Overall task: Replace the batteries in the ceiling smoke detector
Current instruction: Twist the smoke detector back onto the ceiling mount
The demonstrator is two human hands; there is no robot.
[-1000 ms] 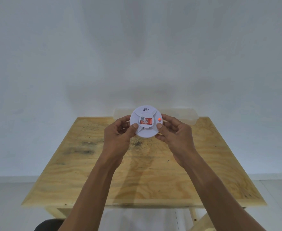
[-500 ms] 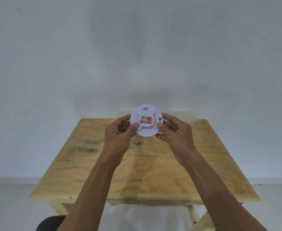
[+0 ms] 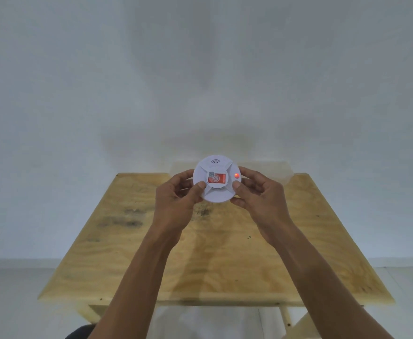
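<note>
A round white smoke detector [image 3: 216,194] is held face up above the wooden table [image 3: 215,253], near its far edge. It carries a red and white label in the middle and a lit red lamp [image 3: 236,176] on its right side. My left hand [image 3: 176,204] grips its left rim, thumb on top. My right hand [image 3: 259,199] grips the right rim the same way. The detector's underside and any batteries are hidden.
A clear plastic container [image 3: 278,171] stands at the table's far edge against the white wall, partly behind the detector. A table leg [image 3: 286,319] shows below the front edge, over a pale floor.
The red lamp was lit a second ago, dark half a second ago, and is lit again now. Both hands and the detector have barely moved.
</note>
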